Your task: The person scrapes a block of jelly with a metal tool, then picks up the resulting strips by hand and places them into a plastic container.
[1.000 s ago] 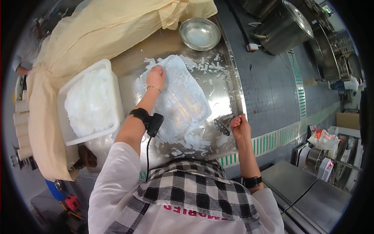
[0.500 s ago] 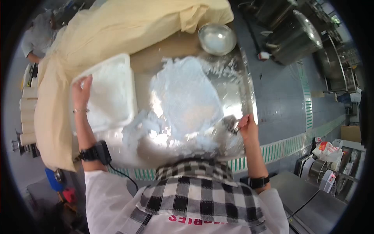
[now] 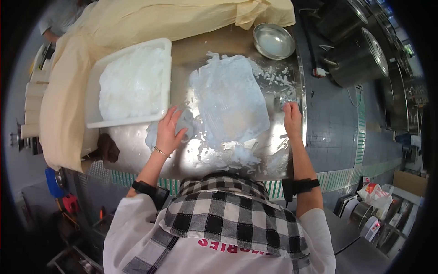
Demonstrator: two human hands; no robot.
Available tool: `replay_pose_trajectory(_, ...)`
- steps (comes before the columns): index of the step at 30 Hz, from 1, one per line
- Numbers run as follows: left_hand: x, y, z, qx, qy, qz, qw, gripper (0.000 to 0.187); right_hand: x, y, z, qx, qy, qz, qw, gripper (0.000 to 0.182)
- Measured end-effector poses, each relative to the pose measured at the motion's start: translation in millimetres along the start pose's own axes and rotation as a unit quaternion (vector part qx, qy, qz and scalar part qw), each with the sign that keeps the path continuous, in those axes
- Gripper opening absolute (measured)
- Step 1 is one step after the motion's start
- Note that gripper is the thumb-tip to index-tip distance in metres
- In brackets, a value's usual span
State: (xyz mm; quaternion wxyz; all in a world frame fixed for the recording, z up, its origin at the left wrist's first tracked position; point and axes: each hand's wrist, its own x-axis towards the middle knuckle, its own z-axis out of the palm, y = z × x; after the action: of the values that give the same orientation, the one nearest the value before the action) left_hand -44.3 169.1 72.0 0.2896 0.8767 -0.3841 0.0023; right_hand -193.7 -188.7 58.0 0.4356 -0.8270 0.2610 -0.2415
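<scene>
Two hands sit elsewhere than half a second ago: the left hand (image 3: 169, 131), fingers spread wide, is off the white tray (image 3: 167, 59), beside its near corner; the right hand (image 3: 292, 119), curled around a metal tool (image 3: 289, 98), is farther up the steel table (image 3: 205, 43). Between them the pale blue slab (image 3: 232, 98) lies flat.
</scene>
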Motion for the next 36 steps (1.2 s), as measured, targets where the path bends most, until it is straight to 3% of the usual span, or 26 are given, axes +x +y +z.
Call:
replay_pose_trajectory(2, -22.4, -13.8, 2.4, 0.052, 0.008, -0.013, 0.999, 0.067, 6.3, 11.8, 1.5, -0.04, -0.048, 0.013, 0.998, 0.017)
replay_pose_trajectory(3, -27.3, -13.8, -0.2, 0.133, -0.048, -0.073, 0.987, 0.071, 8.0, 4.2, 1.9, -0.168, 0.009, -0.124, 0.978, 0.016)
replay_pose_trajectory(4, -29.6, -14.8, -1.6, 0.21, -0.102, -0.131, 0.964, 0.075, 10.0, -3.4, 2.6, -0.291, 0.069, -0.256, 0.919, 0.017)
replay_pose_trajectory(6, -36.9, -35.3, 5.9, 0.202, -0.055, -0.176, 0.962, 0.072, -7.4, -21.3, 7.6, -0.276, 0.072, -0.24, 0.928, 0.023)
replay_pose_trajectory(7, -39.6, -45.3, 8.3, 0.193, -0.011, -0.216, 0.957, 0.07, -19.2, -29.1, 11.5, -0.237, 0.017, -0.234, 0.943, 0.024)
replay_pose_trajectory(8, -40.5, -56.5, 10.4, 0.192, -0.01, -0.219, 0.957, 0.07, -28.6, -34.4, 14.4, -0.198, -0.037, -0.227, 0.953, 0.025)
replay_pose_trajectory(10, -36.1, -70.6, 9.4, 0.112, 0.033, -0.222, 0.968, 0.062, -48.0, -29.0, 24.0, -0.179, -0.057, -0.188, 0.964, 0.025)
replay_pose_trajectory(12, -32.8, -72.9, 8.5, 0.119, 0.048, -0.219, 0.967, 0.055, -61.7, -14.8, 30.7, -0.16, -0.077, -0.148, 0.973, 0.025)
replay_pose_trajectory(14, -29.2, -72.6, 3.6, -0.022, -0.052, -0.313, 0.948, 0.05, -65.3, 3.7, 29.3, -0.146, -0.035, -0.016, 0.988, 0.025)
replay_pose_trajectory(18, -29.1, -78.8, 11.4, -0.061, -0.105, -0.361, 0.925, 0.045, -67.4, 5.4, 33.7, -0.084, -0.058, 0.094, 0.99, 0.026)
replay_pose_trajectory(20, -31.6, -90.9, 23.9, -0.155, -0.122, -0.342, 0.919, 0.045, -68.0, 6.3, 42.6, -0.104, -0.073, 0.057, 0.99, 0.027)
replay_pose_trajectory(22, -20.7, -77.6, 13.3, -0.166, -0.166, -0.334, 0.913, 0.041, -66.2, 2.9, 48.6, -0.124, -0.088, 0.021, 0.988, 0.028)
replay_pose_trajectory(24, -18.2, -73.8, 10.7, -0.354, -0.147, -0.392, 0.837, 0.038, -58.6, -3.1, 51.7, -0.186, -0.015, -0.102, 0.977, 0.031)
replay_pose_trajectory(25, -17.5, -74.4, 8.6, -0.355, -0.147, -0.393, 0.836, 0.038, -53.0, -0.8, 51.6, -0.18, -0.015, -0.067, 0.981, 0.033)
replay_pose_trajectory(27, -14.4, -74.5, 2.3, -0.447, -0.164, -0.439, 0.762, 0.037, -46.0, -3.2, 54.8, -0.173, -0.009, -0.059, 0.983, 0.033)
replay_pose_trajectory(28, -10.2, -73.4, -1.3, -0.448, -0.163, -0.438, 0.762, 0.037, -42.0, -5.4, 57.5, -0.164, -0.002, -0.052, 0.985, 0.033)
replay_pose_trajectory(30, -1.3, -68.0, -3.3, -0.482, -0.134, -0.539, 0.677, 0.031, -43.4, -17.1, 68.5, -0.15, -0.008, -0.069, 0.986, 0.032)
replay_pose_trajectory(31, -0.1, -73.6, 10.0, -0.484, -0.134, -0.539, 0.676, 0.031, -46.7, -31.2, 75.2, -0.113, -0.049, -0.026, 0.992, 0.031)
replay_pose_trajectory(33, 1.9, -77.2, 37.5, -0.398, 0.074, -0.421, 0.812, 0.035, -55.6, -44.1, 88.2, -0.056, -0.106, 0.004, 0.993, 0.03)
replay_pose_trajectory(36, 6.1, -61.5, 38.2, -0.372, 0.078, -0.46, 0.802, 0.041, -65.1, -50.7, 88.3, -0.049, -0.153, -0.03, 0.986, 0.032)
